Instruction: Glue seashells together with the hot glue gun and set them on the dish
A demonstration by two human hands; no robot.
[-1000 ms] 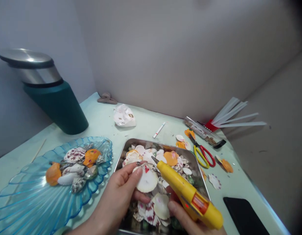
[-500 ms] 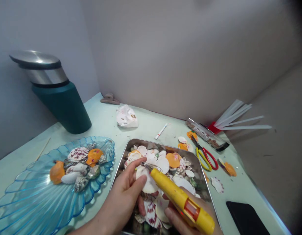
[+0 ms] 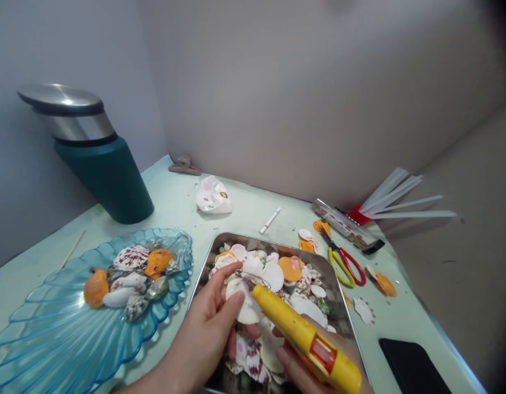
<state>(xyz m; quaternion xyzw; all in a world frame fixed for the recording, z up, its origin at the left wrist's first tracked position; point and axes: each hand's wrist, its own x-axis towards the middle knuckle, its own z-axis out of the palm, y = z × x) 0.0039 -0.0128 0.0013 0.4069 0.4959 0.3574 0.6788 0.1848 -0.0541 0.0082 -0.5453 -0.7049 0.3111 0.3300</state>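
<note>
A white scallop shell (image 3: 244, 307) is pinched between the thumb and fingers of my left hand (image 3: 209, 317), above the tray. Wrapped around a yellow hot glue gun (image 3: 291, 320) is my right hand (image 3: 304, 364), partly hidden beneath the tool. The gun's tip points at the upper edge of the held shell, close to a thin metal wire piece there; I cannot tell whether they touch. Under both hands lies a metal tray (image 3: 343, 306) full of white, orange and purple-streaked shells.
At left, a blue shell-shaped dish (image 3: 51, 328) holds several shells; behind it stands a green bottle (image 3: 109, 175). Scissors (image 3: 343, 260), loose shells, a clear case (image 3: 343, 224) and white glue sticks (image 3: 400, 197) lie right. A dark phone-like slab (image 3: 412, 366) rests near the edge.
The held shell has shifted slightly left and tilted a little, along with my left fingers. The glue gun has barely moved.
</note>
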